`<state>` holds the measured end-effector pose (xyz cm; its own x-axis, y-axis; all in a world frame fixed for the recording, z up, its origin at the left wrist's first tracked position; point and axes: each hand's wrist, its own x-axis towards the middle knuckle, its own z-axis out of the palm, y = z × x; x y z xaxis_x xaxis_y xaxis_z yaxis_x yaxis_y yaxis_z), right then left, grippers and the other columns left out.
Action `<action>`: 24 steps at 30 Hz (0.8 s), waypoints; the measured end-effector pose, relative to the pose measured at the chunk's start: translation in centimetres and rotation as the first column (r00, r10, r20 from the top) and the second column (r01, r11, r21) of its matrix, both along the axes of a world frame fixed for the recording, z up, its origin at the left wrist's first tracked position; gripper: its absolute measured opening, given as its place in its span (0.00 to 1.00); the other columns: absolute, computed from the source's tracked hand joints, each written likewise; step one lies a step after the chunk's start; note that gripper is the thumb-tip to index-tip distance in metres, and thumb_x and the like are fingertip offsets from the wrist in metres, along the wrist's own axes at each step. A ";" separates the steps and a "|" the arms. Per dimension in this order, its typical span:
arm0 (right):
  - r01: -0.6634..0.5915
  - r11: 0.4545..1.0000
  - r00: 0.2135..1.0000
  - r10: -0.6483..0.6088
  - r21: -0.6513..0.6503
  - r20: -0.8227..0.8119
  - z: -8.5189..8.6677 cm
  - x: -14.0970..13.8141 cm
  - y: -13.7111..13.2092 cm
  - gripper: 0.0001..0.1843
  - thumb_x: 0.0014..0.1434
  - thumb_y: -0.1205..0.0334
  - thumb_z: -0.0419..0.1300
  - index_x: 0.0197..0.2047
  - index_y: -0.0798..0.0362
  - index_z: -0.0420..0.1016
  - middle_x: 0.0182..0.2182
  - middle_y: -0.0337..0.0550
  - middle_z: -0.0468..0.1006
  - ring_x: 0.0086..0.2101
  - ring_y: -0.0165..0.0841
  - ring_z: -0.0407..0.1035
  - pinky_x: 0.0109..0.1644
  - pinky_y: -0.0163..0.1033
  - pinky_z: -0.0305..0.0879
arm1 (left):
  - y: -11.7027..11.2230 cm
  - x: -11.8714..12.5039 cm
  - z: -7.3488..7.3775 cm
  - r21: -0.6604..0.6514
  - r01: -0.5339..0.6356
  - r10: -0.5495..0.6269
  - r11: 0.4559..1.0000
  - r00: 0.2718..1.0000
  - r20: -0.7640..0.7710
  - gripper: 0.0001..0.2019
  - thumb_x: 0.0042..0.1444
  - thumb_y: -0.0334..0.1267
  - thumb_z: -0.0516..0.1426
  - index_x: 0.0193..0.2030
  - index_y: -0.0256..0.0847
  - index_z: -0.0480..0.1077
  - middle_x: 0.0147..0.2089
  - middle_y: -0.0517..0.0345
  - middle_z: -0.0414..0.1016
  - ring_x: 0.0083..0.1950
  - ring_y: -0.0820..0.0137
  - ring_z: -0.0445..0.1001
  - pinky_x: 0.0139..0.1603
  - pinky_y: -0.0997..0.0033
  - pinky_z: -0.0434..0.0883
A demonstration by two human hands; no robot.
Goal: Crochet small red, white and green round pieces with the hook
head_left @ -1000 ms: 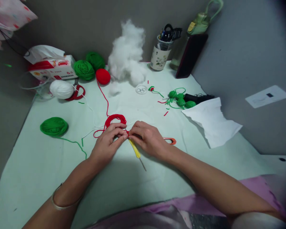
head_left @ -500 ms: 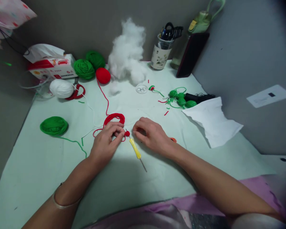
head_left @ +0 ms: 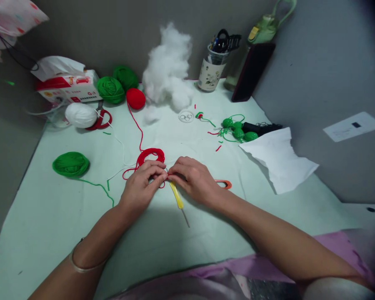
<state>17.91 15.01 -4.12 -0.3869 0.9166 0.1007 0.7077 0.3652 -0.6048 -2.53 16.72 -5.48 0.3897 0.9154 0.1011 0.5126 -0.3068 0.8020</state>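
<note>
Purple cloth shows along the near edge of the table, beneath the person's right forearm. A pale bracelet circles the left forearm. Just beyond, a yellow-handled crochet hook slants over the pale green tablecloth, its bare metal end pointing back toward the person and its upper end running in between the fingertips.

That is where I find the small red piece, almost covered, in the middle of the table. The left hand has thumb and forefinger narrowed on it in a pinch; the right hand meets it from the other side, fingertips drawn together on the same bit of red. A thin red loop dangles just below the left fingers. Something orange pokes out past the right wrist.

Touching the left hand's knuckles lies a coil of red yarn. Off to the left sits a green ball, trailing its strand; over on the right, a crumpled white sheet.

Farther off I see small green balls in a tangle, a round white dish, and a white ball of yarn by red-handled scissors. At the back stand a red ball, fluffy white stuffing, a cup of pens and a green bottle.
</note>
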 end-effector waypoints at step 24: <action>0.052 0.996 0.999 -0.051 -0.069 0.014 0.6 0.1 0.0 0.08 0.65 0.70 0.61 0.33 0.53 0.77 0.31 0.39 0.73 0.34 0.32 0.64 0.41 0.39 0.57 | 0.0 0.4 -0.2 0.214 0.116 -0.099 0.970 0.991 -0.088 0.06 0.65 0.30 0.57 0.47 0.41 0.72 0.44 0.53 0.79 0.40 0.64 0.76 0.42 0.63 0.74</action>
